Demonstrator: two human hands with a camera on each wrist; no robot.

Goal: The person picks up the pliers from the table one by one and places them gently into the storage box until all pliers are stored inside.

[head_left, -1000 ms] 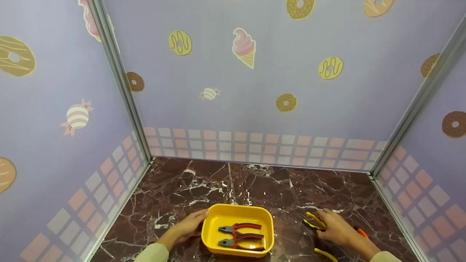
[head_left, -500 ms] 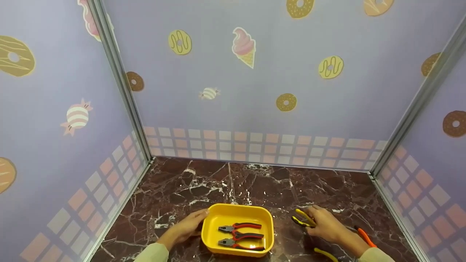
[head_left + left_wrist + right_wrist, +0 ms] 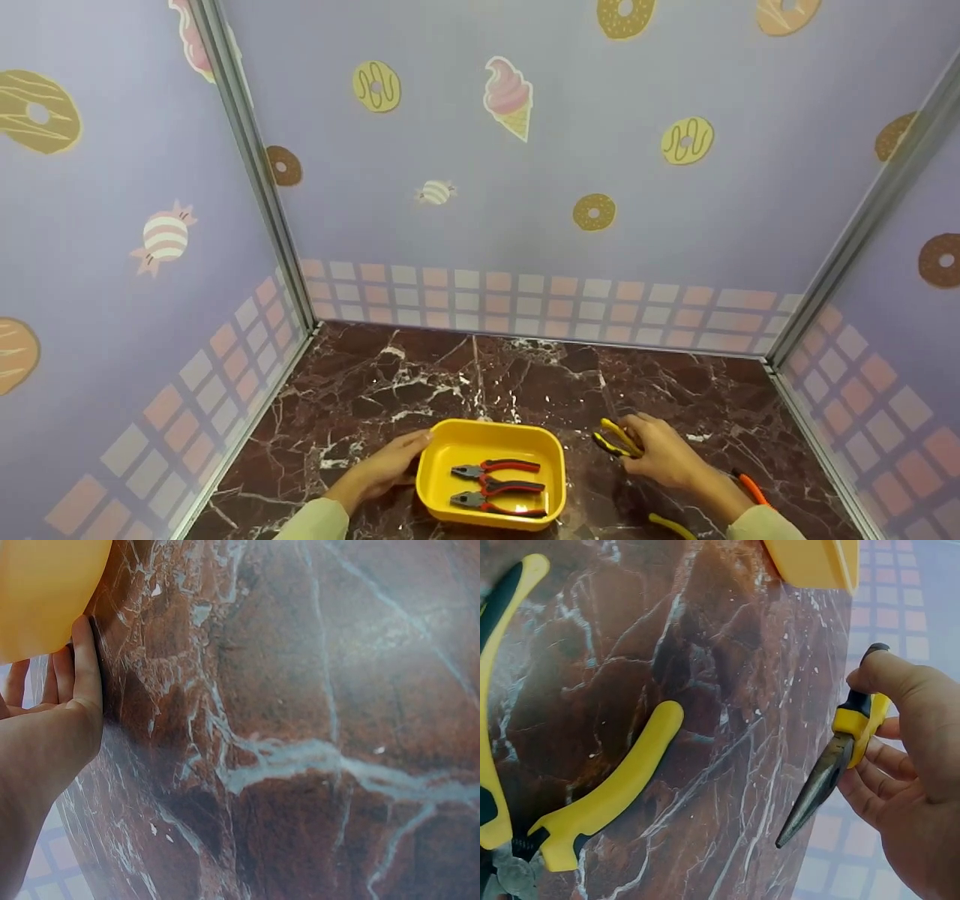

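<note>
My left hand rests against the left side of a yellow plastic box. In the left wrist view its fingers lie fairly straight along the box's outer wall. Inside the box lie two combination pliers with red and black handles, jaws towards the left. To the box's right, my right hand holds needle-nose pliers by their yellow and black handles, which are spread apart. The right wrist view shows the thumb and fingers around those handles, with the pointed metal nose sticking out.
More pliers with yellow and black handles lie on the marbled table near the right hand. An orange handle shows beside the right forearm. Patterned panels in metal frames enclose the table at the back and sides.
My right hand has carried the needle-nose pliers left towards the box, uncovering more of the orange handle. My left hand and the box have stayed put.
</note>
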